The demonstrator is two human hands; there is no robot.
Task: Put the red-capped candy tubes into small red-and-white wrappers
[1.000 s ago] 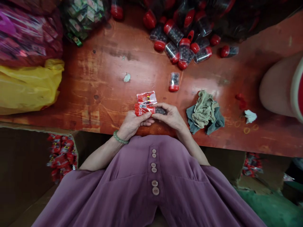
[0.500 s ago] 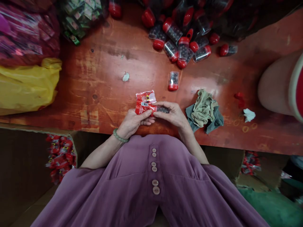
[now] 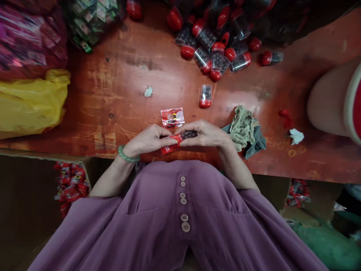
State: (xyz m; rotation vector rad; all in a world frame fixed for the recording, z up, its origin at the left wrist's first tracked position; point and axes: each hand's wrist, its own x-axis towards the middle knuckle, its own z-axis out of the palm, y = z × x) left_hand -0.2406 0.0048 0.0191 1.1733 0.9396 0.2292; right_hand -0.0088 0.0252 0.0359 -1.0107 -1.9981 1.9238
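Between my two hands, just above the table's front edge, is a clear container with dark contents (image 3: 188, 134) and a red end. My left hand (image 3: 149, 140), with a green bead bracelet at the wrist, pinches the red wrapper (image 3: 168, 148) around the container's red end. The fingers of my right hand (image 3: 207, 133) are closed around the clear part. A red printed flap (image 3: 172, 116) with a yellow and black figure shows beyond my fingertips; whether it joins the wrapper is hidden. Farther off, a single red-capped container (image 3: 205, 96) lies on the table (image 3: 126, 86).
Many red-capped containers (image 3: 217, 56) are heaped at the back. Grey-green cloths (image 3: 243, 130) lie right of my hands, then a white scrap (image 3: 296, 136) and a large white bucket (image 3: 329, 101). A yellow bag (image 3: 31, 105) and pink bag (image 3: 31, 37) sit left.
My left hand has shifted left and turned, its wrist farther out. The wrapper's lower part is now mostly covered by my fingers, and my right forearm is angled farther outward.
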